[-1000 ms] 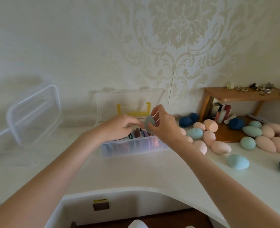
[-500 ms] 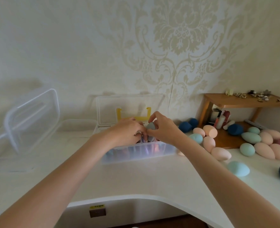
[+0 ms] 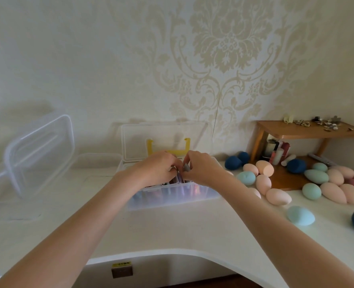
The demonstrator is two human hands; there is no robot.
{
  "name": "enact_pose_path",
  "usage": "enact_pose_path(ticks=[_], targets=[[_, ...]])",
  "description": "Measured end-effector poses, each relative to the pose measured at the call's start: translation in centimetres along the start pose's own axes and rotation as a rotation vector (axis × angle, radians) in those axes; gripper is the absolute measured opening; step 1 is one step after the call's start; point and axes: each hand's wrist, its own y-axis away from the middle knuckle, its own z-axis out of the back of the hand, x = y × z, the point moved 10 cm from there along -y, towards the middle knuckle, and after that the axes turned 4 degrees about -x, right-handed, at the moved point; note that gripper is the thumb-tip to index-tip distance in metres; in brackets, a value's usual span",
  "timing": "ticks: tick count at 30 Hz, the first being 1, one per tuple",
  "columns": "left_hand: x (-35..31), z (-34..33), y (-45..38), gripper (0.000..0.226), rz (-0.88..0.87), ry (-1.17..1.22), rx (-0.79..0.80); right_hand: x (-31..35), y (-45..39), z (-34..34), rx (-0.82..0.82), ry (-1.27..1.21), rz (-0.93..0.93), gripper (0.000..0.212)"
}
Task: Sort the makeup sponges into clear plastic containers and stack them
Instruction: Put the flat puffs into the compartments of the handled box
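A clear plastic box (image 3: pixel 172 199) with an upright lid and yellow latch (image 3: pixel 167 147) stands mid-table, packed with flat coloured sponges on edge. Both hands meet over it. My right hand (image 3: pixel 203 171) pinches a grey flat sponge (image 3: pixel 186 168) and holds it down among the others. Beside it, my left hand (image 3: pixel 157 170) has curled fingers touching the packed sponges; what it grips is hidden. Egg-shaped sponges lie loose to the right: peach (image 3: pixel 278 196), teal (image 3: pixel 300 215), navy (image 3: pixel 232 162).
A second clear container (image 3: pixel 37 154) leans open at the left with its lid flat behind. A small wooden shelf (image 3: pixel 309 132) with trinkets and bottles stands at the back right. The table's front edge curves inward near me.
My right hand has lowered the grey sponge from above the box into the row of sponges. My left hand has moved in against it. The view has shifted slightly downward.
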Motion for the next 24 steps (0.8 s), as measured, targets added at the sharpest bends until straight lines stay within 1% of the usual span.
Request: enact_pose_path(ticks=[1, 3, 5, 7, 10, 12, 14, 15, 17, 20, 22, 24], targets=[[0.2, -0.1, 0.0, 0.033, 0.006, -0.004, -0.004, 0.4, 0.0, 0.1, -0.007, 0.053, 0.008, 0.023], [0.6, -0.2, 0.1, 0.033, 0.014, 0.010, -0.017, 1.0, 0.0, -0.3, 0.008, 0.119, 0.056, 0.011], [0.8, -0.2, 0.1, 0.032, 0.017, 0.032, -0.027, 1.5, 0.3, -0.8, 0.067, 0.156, 0.105, 0.018], [0.8, -0.2, 0.1, 0.030, 0.008, 0.060, -0.045, 1.6, 0.6, -0.5, 0.114, 0.132, 0.125, 0.022], [0.6, -0.2, -0.1, 0.032, -0.012, 0.032, -0.065, 1.6, 0.3, 0.5, 0.095, 0.114, 0.112, 0.029], [0.4, -0.2, -0.3, 0.033, -0.020, 0.001, -0.075, 1.6, 0.0, 0.1, 0.114, 0.170, 0.111, 0.026], [0.3, -0.1, -0.3, 0.033, -0.022, -0.005, -0.092, 1.8, -0.1, -0.2, 0.104, 0.225, 0.091, 0.037], [0.3, -0.1, -0.3, 0.033, -0.027, -0.005, -0.094, 1.8, 0.0, -0.1, 0.085, 0.240, 0.089, 0.037], [0.5, -0.3, -0.3, 0.035, -0.036, -0.012, -0.095, 2.4, 0.2, 0.1, 0.047, 0.290, 0.128, 0.025], [0.8, -0.3, -0.2, 0.036, -0.023, 0.047, -0.114, 2.9, 0.7, -0.1, 0.040, 0.339, 0.193, 0.021], [0.9, -0.1, -0.1, 0.034, -0.013, 0.079, -0.119, 2.6, 0.8, 0.0, 0.088, 0.295, 0.179, 0.017], [1.0, -0.2, -0.1, 0.034, -0.018, 0.086, -0.111, 2.1, 0.6, 0.4, 0.093, 0.213, 0.160, 0.014]])
